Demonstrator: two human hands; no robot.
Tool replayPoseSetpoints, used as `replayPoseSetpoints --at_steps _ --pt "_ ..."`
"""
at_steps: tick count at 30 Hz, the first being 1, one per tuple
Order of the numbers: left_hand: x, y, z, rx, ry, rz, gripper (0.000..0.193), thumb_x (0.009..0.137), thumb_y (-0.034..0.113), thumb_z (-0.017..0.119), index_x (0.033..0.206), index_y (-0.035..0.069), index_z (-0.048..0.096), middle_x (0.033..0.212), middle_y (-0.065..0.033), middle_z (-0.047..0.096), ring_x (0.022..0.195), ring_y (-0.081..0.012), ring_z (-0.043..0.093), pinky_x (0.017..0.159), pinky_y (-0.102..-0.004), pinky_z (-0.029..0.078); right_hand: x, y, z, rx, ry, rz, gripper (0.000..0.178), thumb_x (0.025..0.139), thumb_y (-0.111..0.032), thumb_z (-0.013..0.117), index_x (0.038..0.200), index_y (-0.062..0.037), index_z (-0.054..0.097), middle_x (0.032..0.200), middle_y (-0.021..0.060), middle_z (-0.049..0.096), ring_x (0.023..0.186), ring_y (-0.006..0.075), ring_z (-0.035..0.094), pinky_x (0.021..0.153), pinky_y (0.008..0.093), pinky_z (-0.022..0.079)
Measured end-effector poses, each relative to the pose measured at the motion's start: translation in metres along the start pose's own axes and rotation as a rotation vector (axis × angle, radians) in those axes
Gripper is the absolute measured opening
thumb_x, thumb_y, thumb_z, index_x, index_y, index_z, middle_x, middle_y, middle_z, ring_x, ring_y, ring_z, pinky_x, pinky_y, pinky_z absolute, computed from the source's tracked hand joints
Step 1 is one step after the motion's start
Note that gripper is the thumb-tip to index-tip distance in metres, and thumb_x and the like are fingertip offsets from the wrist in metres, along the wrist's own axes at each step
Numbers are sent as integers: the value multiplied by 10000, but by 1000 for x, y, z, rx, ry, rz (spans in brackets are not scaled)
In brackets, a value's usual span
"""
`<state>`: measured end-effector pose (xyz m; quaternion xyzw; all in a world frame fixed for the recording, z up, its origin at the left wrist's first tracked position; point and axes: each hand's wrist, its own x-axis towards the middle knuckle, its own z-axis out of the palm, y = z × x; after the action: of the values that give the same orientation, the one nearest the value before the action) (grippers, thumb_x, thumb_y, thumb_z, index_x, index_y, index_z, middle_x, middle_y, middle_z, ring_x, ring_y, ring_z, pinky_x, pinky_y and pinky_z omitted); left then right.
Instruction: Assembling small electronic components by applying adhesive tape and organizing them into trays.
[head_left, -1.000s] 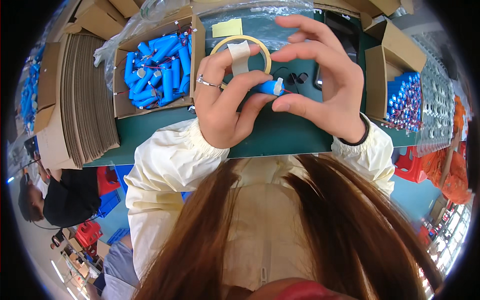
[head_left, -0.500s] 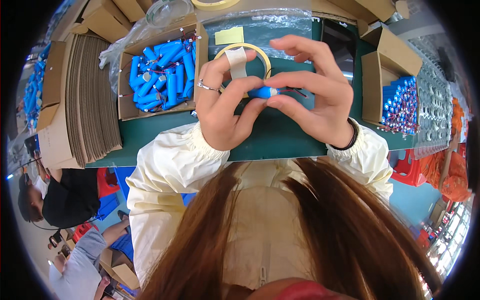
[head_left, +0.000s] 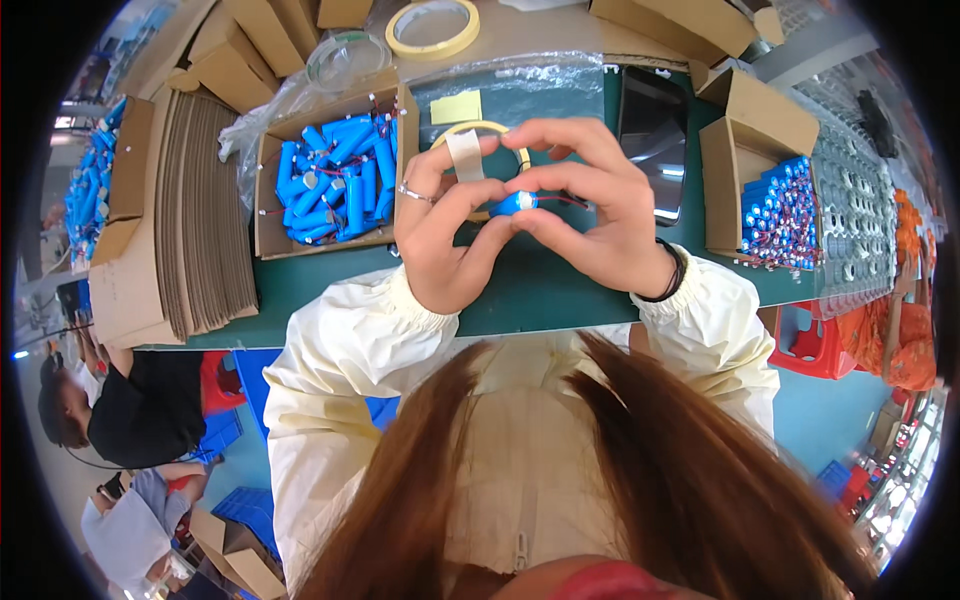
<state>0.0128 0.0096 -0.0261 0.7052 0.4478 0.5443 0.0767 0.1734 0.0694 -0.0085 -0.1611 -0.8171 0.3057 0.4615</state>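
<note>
Both hands meet over the green table on one small blue cylindrical cell. My left hand, with a ring on one finger, pinches its left end. A beige strip of tape sticks up from that hand's fingers. My right hand grips the cell's right end, where thin wires come out. A roll of beige tape lies on the table just behind the hands, partly hidden by them.
An open cardboard box of several blue cells sits left of the hands; another box of cells stands at the right. A stack of flat cardboard lies far left. A dark phone, a yellow note, another tape roll. People sit at lower left.
The hands with the cell have shifted slightly nearer and lower over the table. The tape strip stays raised on the left fingers.
</note>
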Motion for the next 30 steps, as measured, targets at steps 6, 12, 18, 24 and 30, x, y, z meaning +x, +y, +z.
replayPoseSetpoints --at_steps 6,12,18,24,30 --pt "-5 -1 -1 6 13 -58 237 615 -4 729 828 -17 626 1054 -171 559 954 -299 549 711 -321 463 1 0 4 38 44 -64 205 668 -39 699 854 -8 620 1055 132 588 928 272 539 767 345 438" --pt "-10 4 5 43 30 -43 225 625 11 738 819 -3 626 1044 -159 566 931 -298 560 706 -319 458 -10 -5 8 -31 133 -113 166 674 -16 664 838 -7 638 1035 78 597 915 276 521 806 357 428" --pt "-9 5 7 71 59 -14 221 625 3 730 817 -12 622 1064 -158 558 963 -300 549 777 -346 446 -11 -2 9 -14 142 -137 165 695 -31 659 858 -17 651 1049 65 604 925 267 505 803 346 429" --pt "1 12 -1 116 63 5 207 629 -9 718 813 -16 623 1068 -161 556 985 -309 535 825 -366 430 -9 8 7 17 122 -138 232 721 -57 663 951 -31 648 1134 74 574 959 260 497 835 349 414" --pt "27 22 -37 397 155 96 218 609 8 730 803 -7 633 1071 -163 559 990 -328 514 826 -383 426 -6 4 2 9 205 -88 321 697 -111 698 1004 -38 640 1188 76 537 940 246 509 817 337 424"
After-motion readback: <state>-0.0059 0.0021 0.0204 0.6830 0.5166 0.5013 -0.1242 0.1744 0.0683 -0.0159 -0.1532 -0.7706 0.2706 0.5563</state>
